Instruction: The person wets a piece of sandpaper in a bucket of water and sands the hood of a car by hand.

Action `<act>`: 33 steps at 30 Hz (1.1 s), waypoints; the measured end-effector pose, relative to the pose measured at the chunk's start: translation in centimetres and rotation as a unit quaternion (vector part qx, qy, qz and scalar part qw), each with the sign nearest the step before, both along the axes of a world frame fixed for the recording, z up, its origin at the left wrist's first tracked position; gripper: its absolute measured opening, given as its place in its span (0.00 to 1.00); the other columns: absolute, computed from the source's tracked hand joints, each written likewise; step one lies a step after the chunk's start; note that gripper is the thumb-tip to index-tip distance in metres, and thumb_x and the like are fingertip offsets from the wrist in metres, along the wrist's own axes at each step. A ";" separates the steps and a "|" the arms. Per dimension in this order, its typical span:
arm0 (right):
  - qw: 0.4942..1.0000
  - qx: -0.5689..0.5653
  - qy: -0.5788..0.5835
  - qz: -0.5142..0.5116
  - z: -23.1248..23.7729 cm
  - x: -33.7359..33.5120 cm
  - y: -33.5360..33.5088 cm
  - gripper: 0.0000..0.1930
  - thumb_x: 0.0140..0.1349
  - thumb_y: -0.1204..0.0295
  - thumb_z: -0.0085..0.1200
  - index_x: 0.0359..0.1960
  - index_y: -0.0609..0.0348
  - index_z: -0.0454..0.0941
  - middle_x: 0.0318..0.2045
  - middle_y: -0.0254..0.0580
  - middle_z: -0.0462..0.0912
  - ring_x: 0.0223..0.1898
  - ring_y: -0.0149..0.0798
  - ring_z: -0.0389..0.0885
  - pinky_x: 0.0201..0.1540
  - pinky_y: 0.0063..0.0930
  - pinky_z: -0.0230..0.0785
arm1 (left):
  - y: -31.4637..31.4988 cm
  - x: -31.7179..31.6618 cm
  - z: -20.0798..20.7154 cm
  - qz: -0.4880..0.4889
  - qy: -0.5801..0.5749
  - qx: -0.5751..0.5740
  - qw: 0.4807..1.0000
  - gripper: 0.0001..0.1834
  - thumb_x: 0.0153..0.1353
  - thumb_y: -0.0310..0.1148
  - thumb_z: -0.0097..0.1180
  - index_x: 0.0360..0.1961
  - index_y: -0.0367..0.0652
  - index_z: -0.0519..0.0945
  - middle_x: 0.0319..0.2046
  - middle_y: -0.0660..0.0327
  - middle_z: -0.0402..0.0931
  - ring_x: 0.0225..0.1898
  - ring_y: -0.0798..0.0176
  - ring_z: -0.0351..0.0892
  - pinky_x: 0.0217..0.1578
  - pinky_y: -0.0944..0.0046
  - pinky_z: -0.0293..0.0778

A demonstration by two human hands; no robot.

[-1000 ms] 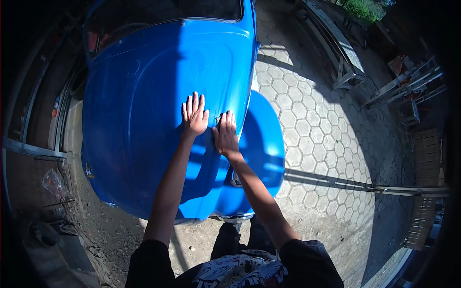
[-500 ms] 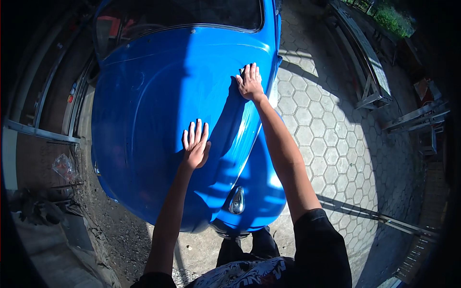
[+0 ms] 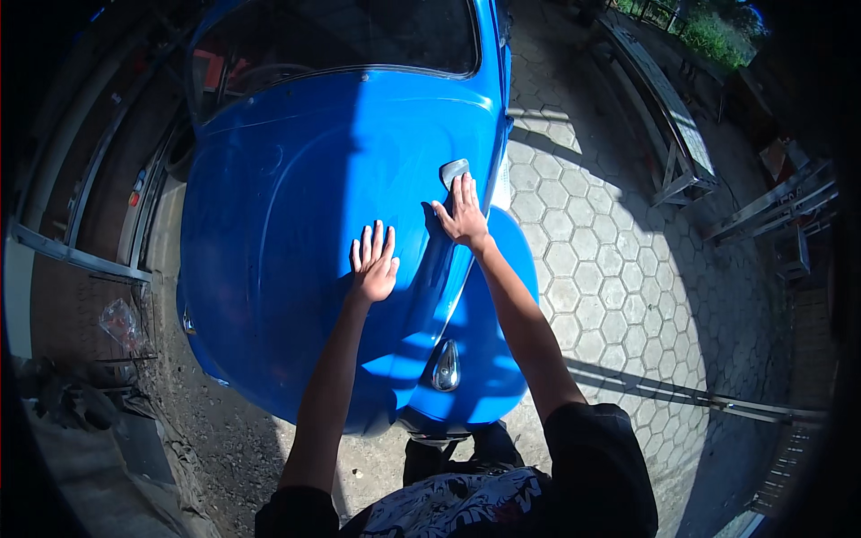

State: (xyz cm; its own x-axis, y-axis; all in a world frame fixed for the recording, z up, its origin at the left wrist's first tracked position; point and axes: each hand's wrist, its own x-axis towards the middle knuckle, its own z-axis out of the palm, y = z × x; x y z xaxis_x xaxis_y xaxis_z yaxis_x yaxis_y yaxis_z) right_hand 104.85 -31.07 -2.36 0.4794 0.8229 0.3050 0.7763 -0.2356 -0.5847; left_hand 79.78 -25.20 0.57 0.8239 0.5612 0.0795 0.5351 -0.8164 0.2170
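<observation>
My left hand (image 3: 374, 269) lies flat on the blue hood of a car (image 3: 296, 215), fingers spread and nothing in it. Further right and ahead, my right hand (image 3: 464, 215) is also stretched out flat, near the hood's right edge. Its fingertips overlap the lower end of a small, flat grey piece with rounded corners (image 3: 455, 169); its exact kind cannot be made out. A shadow edge runs down the hood, leaving the left half dark and a sunlit band under my hands.
Beyond the hood is the windshield (image 3: 341, 36). A chrome lamp housing (image 3: 446, 366) sits on the right fender. Hexagonal pavers (image 3: 592, 269) run along the right, with a long bench (image 3: 664, 108) on them. Metal rails (image 3: 81, 251) stand at the left.
My right hand has slid back toward me over the hood, and more of the grey piece now shows beyond its fingers. My left hand stays flat on the hood. The view has shifted slightly.
</observation>
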 end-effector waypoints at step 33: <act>0.998 -0.051 0.030 -0.031 2.5 -4.3 -0.3 0.54 0.61 0.30 0.33 0.71 0.70 0.47 0.73 0.60 0.42 0.75 0.56 0.36 0.74 0.46 0.30 | 1.1 0.0 -0.9 -0.015 -0.010 -0.005 1.000 0.36 0.67 0.40 0.43 0.74 0.48 0.48 0.75 0.50 0.36 0.75 0.42 0.35 0.68 0.36 0.32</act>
State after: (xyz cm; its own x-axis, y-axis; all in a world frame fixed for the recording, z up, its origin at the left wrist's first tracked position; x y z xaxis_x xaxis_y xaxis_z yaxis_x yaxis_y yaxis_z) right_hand 100.55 -31.36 0.17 0.5453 0.8166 0.1894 0.7225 -0.3432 -0.6002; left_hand 79.77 -24.11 -0.35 0.8392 0.5364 0.0893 0.5054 -0.8300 0.2360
